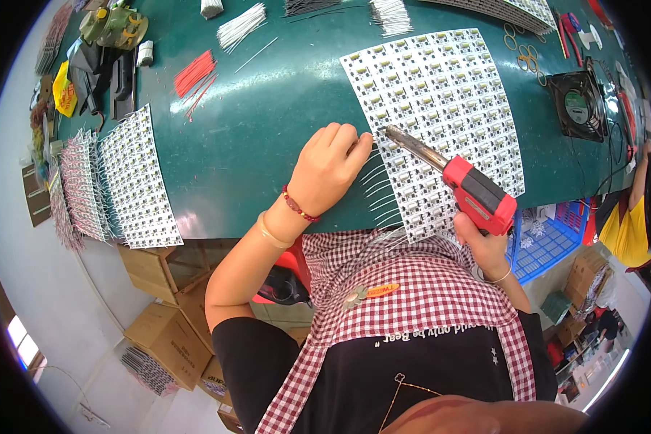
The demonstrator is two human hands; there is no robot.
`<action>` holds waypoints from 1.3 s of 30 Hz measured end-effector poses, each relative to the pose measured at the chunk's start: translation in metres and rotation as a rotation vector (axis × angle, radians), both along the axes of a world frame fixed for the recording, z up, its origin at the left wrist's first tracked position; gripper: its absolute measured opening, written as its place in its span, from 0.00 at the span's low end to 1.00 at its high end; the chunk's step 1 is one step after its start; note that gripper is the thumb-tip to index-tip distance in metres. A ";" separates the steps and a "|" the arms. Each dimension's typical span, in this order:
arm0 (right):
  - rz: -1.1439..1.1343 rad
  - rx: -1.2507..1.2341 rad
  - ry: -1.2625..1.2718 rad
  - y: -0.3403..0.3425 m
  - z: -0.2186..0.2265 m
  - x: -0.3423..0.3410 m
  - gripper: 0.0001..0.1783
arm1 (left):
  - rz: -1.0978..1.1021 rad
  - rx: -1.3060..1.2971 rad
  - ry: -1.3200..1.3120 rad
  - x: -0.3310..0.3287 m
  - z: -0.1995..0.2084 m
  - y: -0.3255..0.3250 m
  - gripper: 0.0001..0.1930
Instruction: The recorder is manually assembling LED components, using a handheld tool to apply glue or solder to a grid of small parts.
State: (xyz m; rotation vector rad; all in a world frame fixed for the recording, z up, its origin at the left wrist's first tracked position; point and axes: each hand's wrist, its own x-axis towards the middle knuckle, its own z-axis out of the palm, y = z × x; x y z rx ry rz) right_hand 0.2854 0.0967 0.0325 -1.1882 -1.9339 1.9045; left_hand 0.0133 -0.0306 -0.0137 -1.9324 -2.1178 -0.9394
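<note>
A white sheet of small circuit boards lies on the green table in front of me, reaching its front edge. Thin white wires stick out in a row from its left edge. My left hand is closed in a pinch at that edge, just above the row of wires; what the fingertips hold is hidden. In my right hand is a red and black soldering gun, gripped by its handle. Its metal tip points up and left, over the sheet's left edge close to my left fingertips.
Bundles of red wires and white wires lie farther back. Another board sheet and wired boards are at left. A black fan stands at right, near rubber bands. A blue crate sits below the table edge.
</note>
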 end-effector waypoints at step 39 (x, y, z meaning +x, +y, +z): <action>-0.055 -0.137 0.089 0.002 0.015 -0.025 0.10 | 0.049 -0.017 0.063 -0.011 -0.002 0.008 0.12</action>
